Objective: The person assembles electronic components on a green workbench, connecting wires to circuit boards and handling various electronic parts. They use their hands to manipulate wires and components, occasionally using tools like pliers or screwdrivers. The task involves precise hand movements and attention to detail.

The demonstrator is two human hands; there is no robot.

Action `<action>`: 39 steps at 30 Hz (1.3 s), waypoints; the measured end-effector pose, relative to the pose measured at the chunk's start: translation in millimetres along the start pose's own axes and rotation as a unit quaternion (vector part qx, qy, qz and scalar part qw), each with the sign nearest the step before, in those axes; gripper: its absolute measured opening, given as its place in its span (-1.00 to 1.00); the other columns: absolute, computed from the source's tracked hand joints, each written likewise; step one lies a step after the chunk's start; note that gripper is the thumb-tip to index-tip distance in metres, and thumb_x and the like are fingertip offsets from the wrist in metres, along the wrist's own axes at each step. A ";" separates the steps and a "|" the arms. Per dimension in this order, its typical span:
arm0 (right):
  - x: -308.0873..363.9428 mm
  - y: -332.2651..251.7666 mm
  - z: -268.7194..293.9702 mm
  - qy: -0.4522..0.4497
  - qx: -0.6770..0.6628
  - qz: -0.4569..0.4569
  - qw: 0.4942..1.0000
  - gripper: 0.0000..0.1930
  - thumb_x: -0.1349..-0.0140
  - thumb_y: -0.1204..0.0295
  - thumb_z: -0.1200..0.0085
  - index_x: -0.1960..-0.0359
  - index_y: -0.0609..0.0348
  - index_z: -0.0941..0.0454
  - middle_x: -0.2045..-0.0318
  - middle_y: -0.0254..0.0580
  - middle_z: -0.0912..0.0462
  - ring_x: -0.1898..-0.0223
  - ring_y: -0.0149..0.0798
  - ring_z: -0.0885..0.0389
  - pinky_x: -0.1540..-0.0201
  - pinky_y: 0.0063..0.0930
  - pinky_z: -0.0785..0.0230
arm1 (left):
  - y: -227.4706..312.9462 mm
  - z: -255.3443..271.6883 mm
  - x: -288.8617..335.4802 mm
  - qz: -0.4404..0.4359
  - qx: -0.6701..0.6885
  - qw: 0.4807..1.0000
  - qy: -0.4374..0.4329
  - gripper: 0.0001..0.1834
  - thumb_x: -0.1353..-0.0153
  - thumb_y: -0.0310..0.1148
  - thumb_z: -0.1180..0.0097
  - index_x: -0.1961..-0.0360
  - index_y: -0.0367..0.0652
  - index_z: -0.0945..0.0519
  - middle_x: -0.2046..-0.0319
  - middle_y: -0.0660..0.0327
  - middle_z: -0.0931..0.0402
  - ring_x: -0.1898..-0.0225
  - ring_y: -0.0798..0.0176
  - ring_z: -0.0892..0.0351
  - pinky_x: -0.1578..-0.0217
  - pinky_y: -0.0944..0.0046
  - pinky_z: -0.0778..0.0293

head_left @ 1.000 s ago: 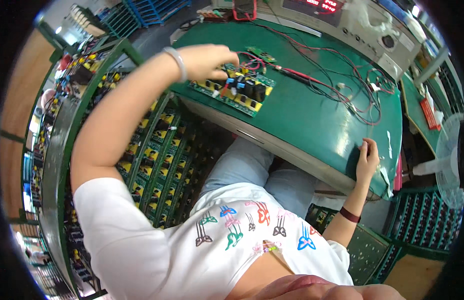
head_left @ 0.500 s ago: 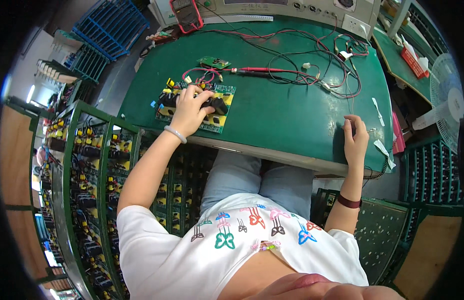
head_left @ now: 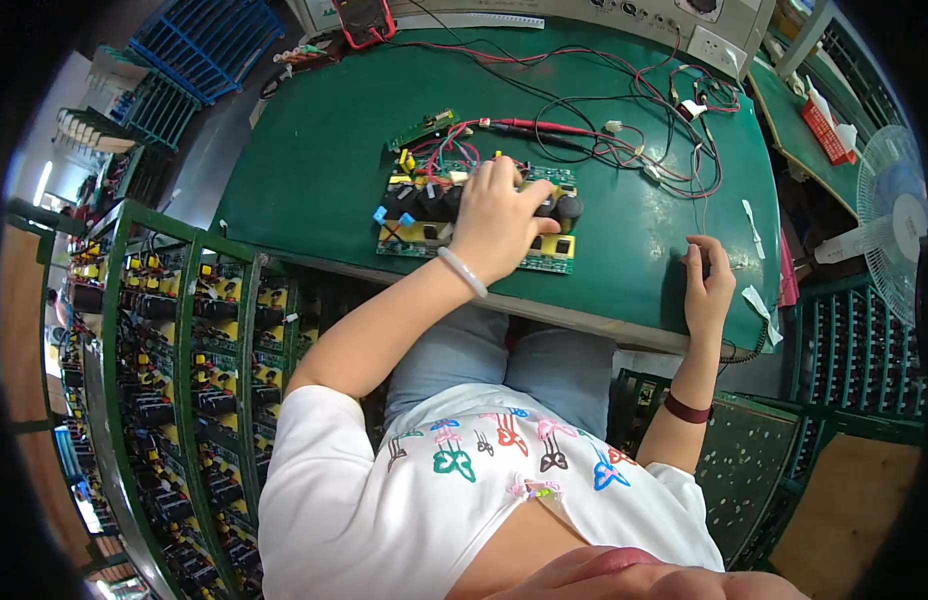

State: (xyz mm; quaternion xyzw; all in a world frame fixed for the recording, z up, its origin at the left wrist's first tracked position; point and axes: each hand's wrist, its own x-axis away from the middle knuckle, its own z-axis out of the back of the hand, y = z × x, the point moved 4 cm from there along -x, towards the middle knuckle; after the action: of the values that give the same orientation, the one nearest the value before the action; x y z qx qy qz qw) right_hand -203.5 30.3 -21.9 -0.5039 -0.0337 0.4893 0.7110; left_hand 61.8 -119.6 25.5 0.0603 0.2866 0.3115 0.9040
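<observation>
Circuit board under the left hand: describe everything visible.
The circuit board is green and yellow, crowded with rounded black parts and small blue and yellow ones. It lies component side up on the green tabletop, near the front edge. Wires rise at its far side. The left hand covers its middle, seemingly touching it.

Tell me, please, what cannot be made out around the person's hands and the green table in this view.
Head view: part of the large circuit board, hidden under the left hand.
Head view: the top of the red-framed meter, cut off by the upper edge.
Head view: the top of the grey instrument, cut off likewise.
</observation>
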 end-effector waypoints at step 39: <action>-71.7 -134.7 -100.9 -0.392 0.051 0.105 0.913 -0.67 -0.15 0.53 -0.27 0.03 0.22 -0.55 0.25 -0.15 -0.50 0.33 -0.13 -0.55 0.31 -0.32 -0.44 | -284.5 31.8 -84.0 0.038 0.031 0.988 0.146 -0.70 -0.14 -0.25 -0.37 0.10 -0.06 -0.73 0.15 0.19 -0.66 0.23 0.25 -0.66 0.16 0.29 -0.53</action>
State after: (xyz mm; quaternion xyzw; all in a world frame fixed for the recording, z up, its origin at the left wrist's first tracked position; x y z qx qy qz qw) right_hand -96.9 -92.8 61.6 -0.2355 -0.2313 0.7202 0.6102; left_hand 176.0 -394.8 10.4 0.0533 0.4223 0.3417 0.8379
